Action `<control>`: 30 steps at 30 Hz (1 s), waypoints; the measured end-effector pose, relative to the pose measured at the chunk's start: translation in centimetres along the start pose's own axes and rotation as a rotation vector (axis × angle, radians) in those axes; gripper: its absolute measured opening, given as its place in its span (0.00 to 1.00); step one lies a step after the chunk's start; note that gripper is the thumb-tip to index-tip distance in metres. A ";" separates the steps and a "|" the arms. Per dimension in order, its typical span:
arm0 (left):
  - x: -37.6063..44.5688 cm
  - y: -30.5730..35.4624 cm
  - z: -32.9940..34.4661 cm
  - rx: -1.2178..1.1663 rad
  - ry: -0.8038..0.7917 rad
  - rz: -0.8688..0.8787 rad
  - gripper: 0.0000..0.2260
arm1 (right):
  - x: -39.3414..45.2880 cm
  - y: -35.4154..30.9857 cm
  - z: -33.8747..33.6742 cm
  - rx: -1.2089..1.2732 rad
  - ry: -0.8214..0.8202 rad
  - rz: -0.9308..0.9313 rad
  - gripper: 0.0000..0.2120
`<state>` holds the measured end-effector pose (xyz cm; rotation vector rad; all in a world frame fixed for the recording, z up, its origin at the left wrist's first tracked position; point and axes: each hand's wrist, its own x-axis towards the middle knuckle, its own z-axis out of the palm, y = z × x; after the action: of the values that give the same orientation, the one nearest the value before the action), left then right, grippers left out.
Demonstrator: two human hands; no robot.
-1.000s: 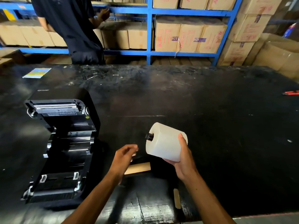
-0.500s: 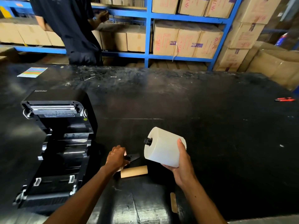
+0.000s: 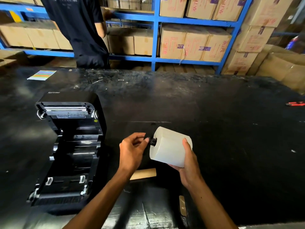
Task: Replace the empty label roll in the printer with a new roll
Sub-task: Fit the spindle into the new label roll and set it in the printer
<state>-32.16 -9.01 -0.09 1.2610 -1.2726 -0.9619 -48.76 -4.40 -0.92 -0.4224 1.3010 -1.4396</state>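
Above the near centre of the black worktop, the right hand cradles the new label roll from below and behind, palm under its far end, thumb laid over the white curved face, grip closed around the roll. Roll is clear of the worktop, its long axis running left to right and tilted, left end higher and turned toward the left hand. A black spindle projects from the core at that left end. Left hand is raised just beside it, wrist bent, fingertips pinched on a small black part at the spindle tip; whether that part is the spindle itself or a separate piece cannot be told. Both forearms enter from the bottom edge, converging toward the roll. Below the hands, an empty cardboard core lies flat on the worktop, long axis roughly left to right. Left of the hands, well apart from the roll, the black printer stands with its lid swung open and its roll bay exposed. Beyond the worktop, another person in dark clothing stands at blue shelving stacked with cartons.
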 end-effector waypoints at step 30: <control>-6.2 0.0 -9.7 0.064 0.051 0.179 0.15 | -4.5 2.9 7.9 -0.201 -0.183 -0.100 0.28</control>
<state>-23.33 -1.66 0.25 1.1900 -1.3605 -0.7621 -39.45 -3.63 0.94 -0.7450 1.2939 -1.3224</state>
